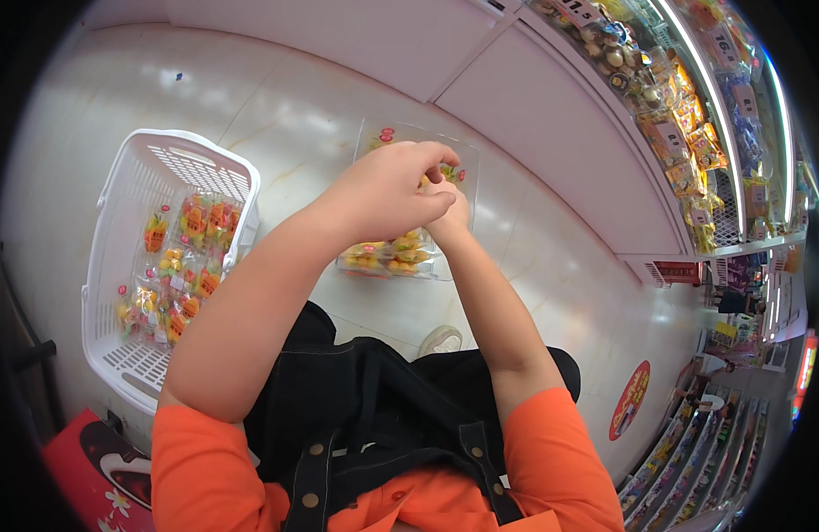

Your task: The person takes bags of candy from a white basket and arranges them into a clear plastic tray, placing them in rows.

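Note:
My left hand hovers over a clear plastic bin, its fingers curled and its thumb stretched apart from them. Close against it is my right hand, whose fingers are mostly hidden behind the left. Nothing held shows in either hand, though the space between them is partly covered. Inside the bin lie clear packets of small yellow pieces with red labels. The bin stands on the floor in front of my knees.
To my left, a white slotted basket holds several clear packets of yellow, orange and red pieces. A white cabinet runs along the far side. Shelves of packaged snacks rise at right. A red box sits at lower left.

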Tool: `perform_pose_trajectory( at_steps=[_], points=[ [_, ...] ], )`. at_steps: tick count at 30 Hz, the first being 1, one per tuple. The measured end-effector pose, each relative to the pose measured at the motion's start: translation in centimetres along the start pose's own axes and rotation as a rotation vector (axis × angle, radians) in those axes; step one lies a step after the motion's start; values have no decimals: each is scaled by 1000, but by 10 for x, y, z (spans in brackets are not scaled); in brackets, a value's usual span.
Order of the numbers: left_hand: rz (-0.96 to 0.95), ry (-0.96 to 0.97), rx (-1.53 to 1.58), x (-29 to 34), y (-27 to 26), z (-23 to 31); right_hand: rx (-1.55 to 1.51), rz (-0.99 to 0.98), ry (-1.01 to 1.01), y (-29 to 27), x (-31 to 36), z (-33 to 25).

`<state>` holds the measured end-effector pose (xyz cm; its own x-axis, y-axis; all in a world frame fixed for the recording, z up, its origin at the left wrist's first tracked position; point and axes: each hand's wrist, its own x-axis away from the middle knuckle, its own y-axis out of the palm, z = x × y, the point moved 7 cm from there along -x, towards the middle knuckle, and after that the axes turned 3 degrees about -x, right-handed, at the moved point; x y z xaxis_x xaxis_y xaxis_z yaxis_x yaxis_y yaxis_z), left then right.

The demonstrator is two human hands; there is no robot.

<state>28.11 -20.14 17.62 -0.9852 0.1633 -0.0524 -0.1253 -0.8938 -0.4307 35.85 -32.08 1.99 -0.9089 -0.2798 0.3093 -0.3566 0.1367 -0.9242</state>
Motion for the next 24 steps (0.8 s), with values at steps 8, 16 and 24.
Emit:
perform_pose_trajectory(
  at_steps=[8, 16, 24],
  points=[
    [25, 29, -46, 4, -4, 2, -20, 71, 246, -9, -7, 70],
    [28, 16, -97, 5, -5, -1, -2, 96, 224, 30, -17, 88],
    [19, -8, -77, 7, -12, -2, -34, 223, 182, 40, -33, 88]
  ],
)
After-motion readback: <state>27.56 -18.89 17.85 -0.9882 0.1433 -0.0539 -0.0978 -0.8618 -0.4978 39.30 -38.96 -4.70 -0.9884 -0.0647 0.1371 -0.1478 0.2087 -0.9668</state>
